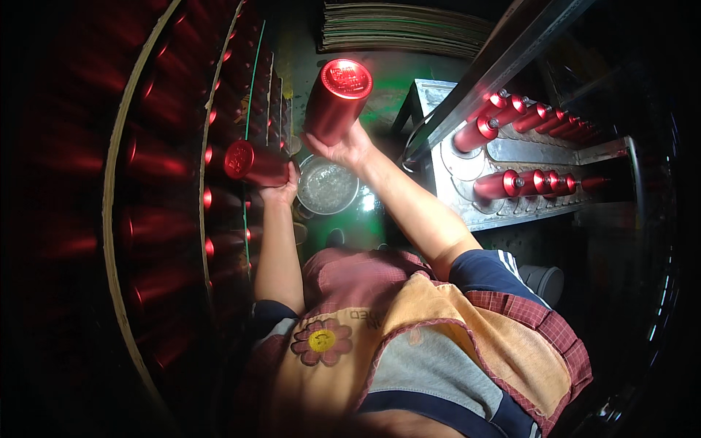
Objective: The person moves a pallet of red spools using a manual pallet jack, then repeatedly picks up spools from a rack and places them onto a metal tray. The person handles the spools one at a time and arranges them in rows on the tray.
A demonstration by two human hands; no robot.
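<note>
My right hand point(352, 151) is wrapped round a red metal bottle point(330, 115), held up with its round embossed base facing me. Lower and to the left, my left hand point(280, 191) grips another red metal bottle point(264, 168), tilted so its base points left toward the stacked rows of red bottles point(157, 157). Both necks are out of sight. Between my forearms, below the hands, sits a round metal pot point(328, 185) with a pale, shiny surface inside.
At the right, a metal conveyor table point(467, 171) carries two rows of red bottles point(500, 185) with silver necks. A slanted metal beam point(475, 87) crosses above its near side. Flat sheets point(401, 29) lie stacked at the back. Thin board edges point(117, 146) divide the left stack.
</note>
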